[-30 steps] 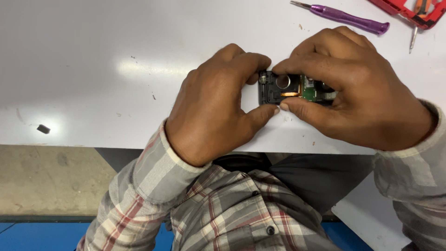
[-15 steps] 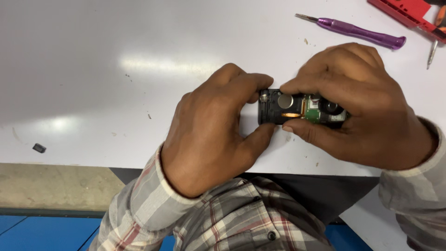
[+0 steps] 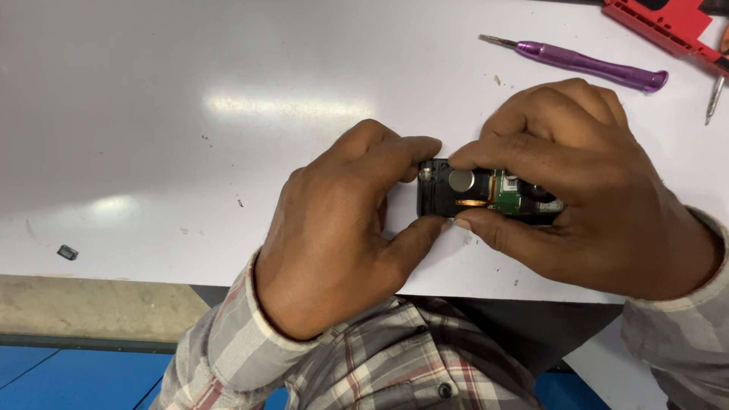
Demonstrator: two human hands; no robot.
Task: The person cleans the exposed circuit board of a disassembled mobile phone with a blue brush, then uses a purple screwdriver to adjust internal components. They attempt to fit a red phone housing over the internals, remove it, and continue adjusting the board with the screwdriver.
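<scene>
While the head camera looks down over a white table [image 3: 228, 91], both hands meet on a small black device [image 3: 444, 199] with its inner parts laid bare; the left hand [image 3: 342, 228] pinches the device's left end, its forefinger curled over the top edge and its thumb pressed against the bottom edge; the right hand [image 3: 592, 197] clasps the other end, its forefinger lying along the top and its thumb tip under the lower edge, just beside the left thumb; between the two sets of fingers show a round silver disc [image 3: 461, 180], a thin copper strip [image 3: 471, 203] below it, and a green circuit board [image 3: 507, 193] half hidden under the right fingers; beyond the right knuckles a purple screwdriver [image 3: 585, 64] lies on the table, well apart from the hands; further past it, at the far corner, sits a red plastic piece [image 3: 668, 23]; far out from the left wrist, near the table's front edge, rests a tiny dark chip [image 3: 67, 252]; plaid sleeves cover both wrists.
</scene>
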